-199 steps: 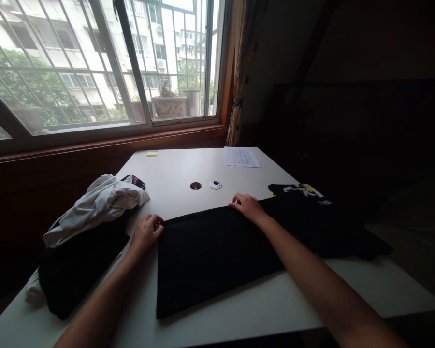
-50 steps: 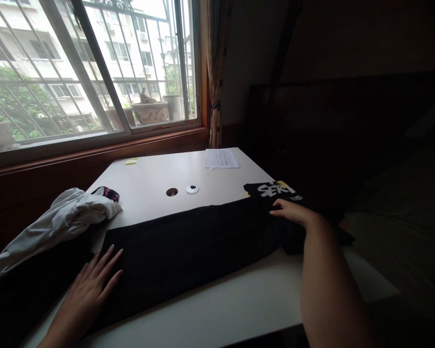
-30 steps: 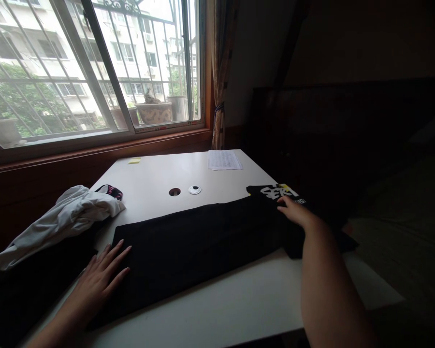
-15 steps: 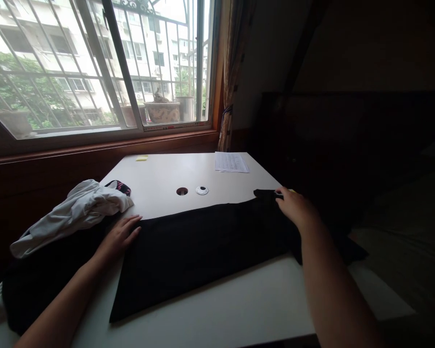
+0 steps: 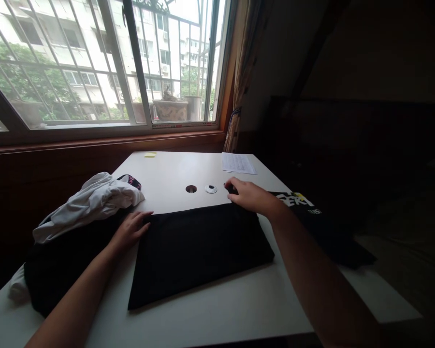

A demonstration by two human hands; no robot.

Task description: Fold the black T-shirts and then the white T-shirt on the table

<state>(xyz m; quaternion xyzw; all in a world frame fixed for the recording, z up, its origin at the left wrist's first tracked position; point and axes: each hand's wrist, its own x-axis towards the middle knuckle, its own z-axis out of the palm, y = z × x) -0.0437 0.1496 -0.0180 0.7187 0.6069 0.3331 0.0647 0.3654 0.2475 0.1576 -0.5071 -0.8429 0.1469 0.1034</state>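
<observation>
A black folded garment [image 5: 199,251] lies flat on the white table in front of me; its exact kind does not show. At its far left corner rests my left hand [image 5: 132,229], fingers spread and lying over the cloth's edge. My right hand [image 5: 248,193] is closed in a pinch on a bit of dark cloth at the garment's far edge, right of the middle. The forearm crosses the table's right side. Partly behind that arm lies a dark printed garment [image 5: 300,200] with white and yellow lettering.
Crumpled white cloth [image 5: 94,200] and black cloth [image 5: 76,256] are piled at the left. Farther back, the white table [image 5: 174,169] bears paper sheets [image 5: 239,163], a yellow slip [image 5: 150,154], a round hole [image 5: 191,189] and a white round cover [image 5: 210,189]. A barred window stands behind.
My right hand has moved left from the table's right edge, bringing the garment's right end over, so it now lies shorter. The printed lettering has come into view. My left hand stays at its corner.
</observation>
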